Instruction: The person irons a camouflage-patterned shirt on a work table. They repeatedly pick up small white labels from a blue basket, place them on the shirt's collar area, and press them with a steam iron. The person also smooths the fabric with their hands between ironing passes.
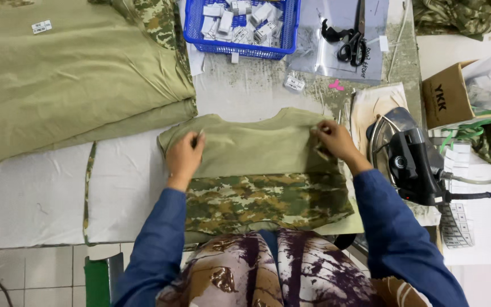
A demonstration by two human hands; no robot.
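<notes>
pressing down on a folded garment (257, 170), both hands work at its upper corners. the garment lies on the white padded table (35, 199) right before the person, its upper half plain olive, its lower half camouflage print. the left hand (184, 156) rests flat on the olive part near the left edge, its grip open with fingers spread on the cloth. the right hand (332, 141) sits at the right edge, its grip seemingly pinched on a fold of the cloth, though the fingertips are too small to tell for sure. a steam iron (407, 153) stands just beside the right hand. a stack of olive cloth (69, 79) lies to the upper left. beyond the garment are a blue basket (240, 25) of small white tags and black scissors (349, 46) on a grey sheet, with a cardboard box (447, 96) at the far right
</notes>
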